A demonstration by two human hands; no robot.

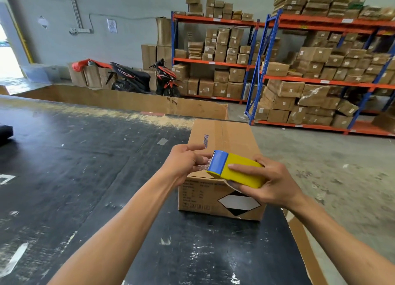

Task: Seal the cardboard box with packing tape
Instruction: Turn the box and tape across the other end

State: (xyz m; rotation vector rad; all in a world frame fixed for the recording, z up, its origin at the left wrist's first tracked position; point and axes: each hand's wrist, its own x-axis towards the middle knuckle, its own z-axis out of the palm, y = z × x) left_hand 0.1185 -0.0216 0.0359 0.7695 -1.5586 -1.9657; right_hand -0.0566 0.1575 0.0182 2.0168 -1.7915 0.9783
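Your cardboard box sits closed at centre frame, on the right part of the black counter, near its right edge. A strip of clear tape runs along the top seam already. A white-and-black diamond label shows on the near side.

Your right hand, lower right of centre, has its grip clamped around the yellow tape dispenser, blue blade end pointing left, held above the box's near top edge.

Your left hand, just left of the dispenser, has fingers pinched together at the clear tape end beside the blade.

Shelves of cartons fill the upper right; a motor scooter stands at upper centre.
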